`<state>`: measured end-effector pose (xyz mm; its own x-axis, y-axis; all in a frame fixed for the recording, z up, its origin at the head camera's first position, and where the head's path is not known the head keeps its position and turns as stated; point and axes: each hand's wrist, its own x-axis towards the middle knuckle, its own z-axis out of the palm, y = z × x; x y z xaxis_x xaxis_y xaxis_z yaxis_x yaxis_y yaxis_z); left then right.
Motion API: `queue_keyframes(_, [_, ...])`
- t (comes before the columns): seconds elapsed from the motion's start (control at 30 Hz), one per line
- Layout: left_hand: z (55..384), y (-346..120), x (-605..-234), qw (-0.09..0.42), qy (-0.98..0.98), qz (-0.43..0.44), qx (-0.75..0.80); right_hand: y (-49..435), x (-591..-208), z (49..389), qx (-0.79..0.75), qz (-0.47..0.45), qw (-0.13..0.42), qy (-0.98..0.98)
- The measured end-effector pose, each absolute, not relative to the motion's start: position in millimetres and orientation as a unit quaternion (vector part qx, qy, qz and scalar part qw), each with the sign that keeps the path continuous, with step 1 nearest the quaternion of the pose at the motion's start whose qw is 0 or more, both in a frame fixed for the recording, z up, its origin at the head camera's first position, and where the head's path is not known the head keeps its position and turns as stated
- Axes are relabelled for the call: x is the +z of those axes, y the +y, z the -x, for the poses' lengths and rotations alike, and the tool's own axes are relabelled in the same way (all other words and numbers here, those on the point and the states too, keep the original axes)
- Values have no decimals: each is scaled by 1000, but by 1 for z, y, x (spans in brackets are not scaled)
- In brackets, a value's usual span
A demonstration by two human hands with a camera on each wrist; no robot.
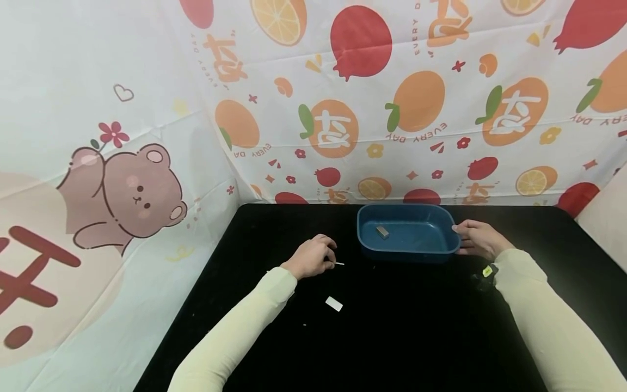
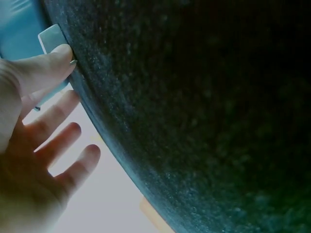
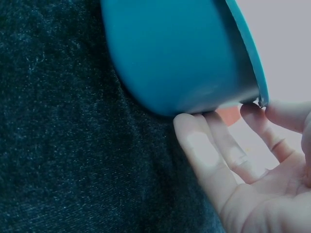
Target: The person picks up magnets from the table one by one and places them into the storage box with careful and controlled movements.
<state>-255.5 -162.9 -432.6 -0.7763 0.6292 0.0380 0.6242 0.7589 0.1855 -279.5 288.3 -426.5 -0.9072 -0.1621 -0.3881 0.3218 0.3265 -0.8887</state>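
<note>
Head view: left hand (image 1: 309, 257) pinches a thin white piece (image 1: 339, 263), left of the blue tub (image 1: 406, 257) and apart from it. White block (image 1: 334, 304) lies on the black table (image 1: 416, 326), on the near side of that hand. Grey-brown block (image 1: 382, 232) sits inside the tub, left part. Right hand (image 1: 480, 239) grips the tub's right end.

Left wrist view: thumb on the white piece, three fingers spread; index mostly hidden, so its exact contact is uncertain.

Right wrist view: thumb at the rim, fingertips against the outer wall.

Step looks like handling the piece while steadying the tub; next move calls for a secure pinch.
</note>
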Motion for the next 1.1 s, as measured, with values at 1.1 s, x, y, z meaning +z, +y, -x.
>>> queue_keyframes(1.1, [279,-214,-405,-10,966,-255,37,290,-426,277,-586,-46,215,780])
